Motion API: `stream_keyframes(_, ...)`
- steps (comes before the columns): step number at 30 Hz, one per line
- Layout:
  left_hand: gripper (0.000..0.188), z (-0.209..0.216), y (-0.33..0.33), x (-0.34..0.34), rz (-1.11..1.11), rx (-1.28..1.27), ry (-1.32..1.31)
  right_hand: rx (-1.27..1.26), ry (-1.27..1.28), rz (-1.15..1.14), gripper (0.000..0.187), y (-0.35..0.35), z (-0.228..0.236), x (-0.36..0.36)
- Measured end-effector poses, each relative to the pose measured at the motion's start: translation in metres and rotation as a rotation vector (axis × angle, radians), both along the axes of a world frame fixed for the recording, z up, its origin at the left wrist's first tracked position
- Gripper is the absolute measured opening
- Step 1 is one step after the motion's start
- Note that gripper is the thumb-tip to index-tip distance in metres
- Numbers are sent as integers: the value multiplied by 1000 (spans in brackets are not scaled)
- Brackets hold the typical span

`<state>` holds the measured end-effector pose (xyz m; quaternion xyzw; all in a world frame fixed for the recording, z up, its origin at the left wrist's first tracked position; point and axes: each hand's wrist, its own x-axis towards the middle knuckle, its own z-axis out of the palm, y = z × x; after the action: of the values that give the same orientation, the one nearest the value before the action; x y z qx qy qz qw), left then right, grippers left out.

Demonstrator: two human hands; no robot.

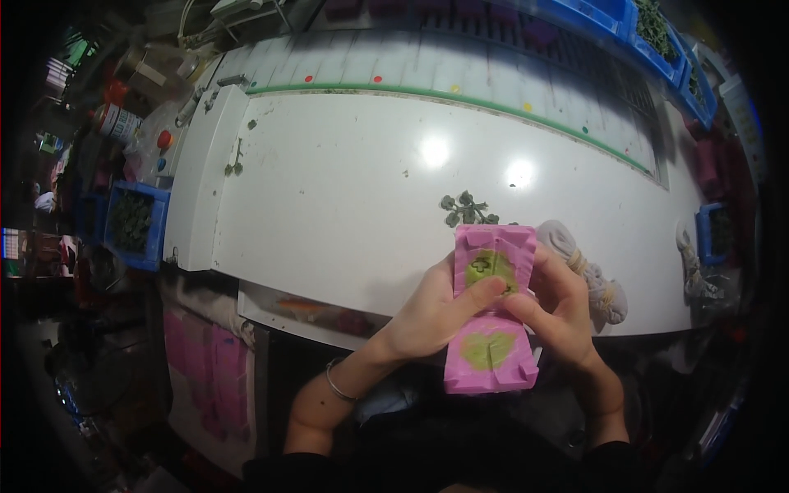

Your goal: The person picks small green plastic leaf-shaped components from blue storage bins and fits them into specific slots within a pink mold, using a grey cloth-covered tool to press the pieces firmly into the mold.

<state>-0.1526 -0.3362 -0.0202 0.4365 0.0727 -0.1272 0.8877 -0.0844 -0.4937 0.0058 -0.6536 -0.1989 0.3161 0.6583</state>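
Both my hands hold a pink mould, its two blocks lying one above the other, with yellow-green patches on their inner faces. The upper block (496, 237) carries a small dark outlined shape in its patch; the lower block (491, 352) hangs past the table edge. My left hand (431, 311) is closed on the left side, thumb pressed on the green patch. Closed round the right side, my right hand (561, 300) has its thumb near the join. Just beyond the mould lies a dark green leafy sprig (466, 209). A greyish cloth bundle (585, 269) tied with bands rests beside my right hand.
The white table (345, 181) ends at the back in a green-edged panel (370, 74) with coloured dots. Blue bins with green pieces stand at left (136, 226), right (717, 234) and top right (657, 33). Pink blocks (205, 370) lie lower left. A drawer (304, 320) stands partly open.
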Motion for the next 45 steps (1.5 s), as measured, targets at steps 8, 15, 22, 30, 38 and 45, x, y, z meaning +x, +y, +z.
stream_keyframes(8,49,3,2,-1,-24,124,-93,103,-22,-26,30,0,-4,1)
stream_keyframes(15,57,19,0,-6,-72,264,-128,122,106,-85,26,3,3,0)
stream_keyframes(22,58,17,1,-5,-89,274,-149,59,102,-1,32,5,8,1)
stream_keyframes(30,58,20,7,-7,-183,281,-116,244,415,36,29,1,3,2)
stream_keyframes(38,66,15,3,-4,-100,216,-93,58,75,-30,31,9,3,-4)
stream_keyframes(45,69,14,3,-1,-114,170,-101,103,32,-103,35,3,-3,-7)
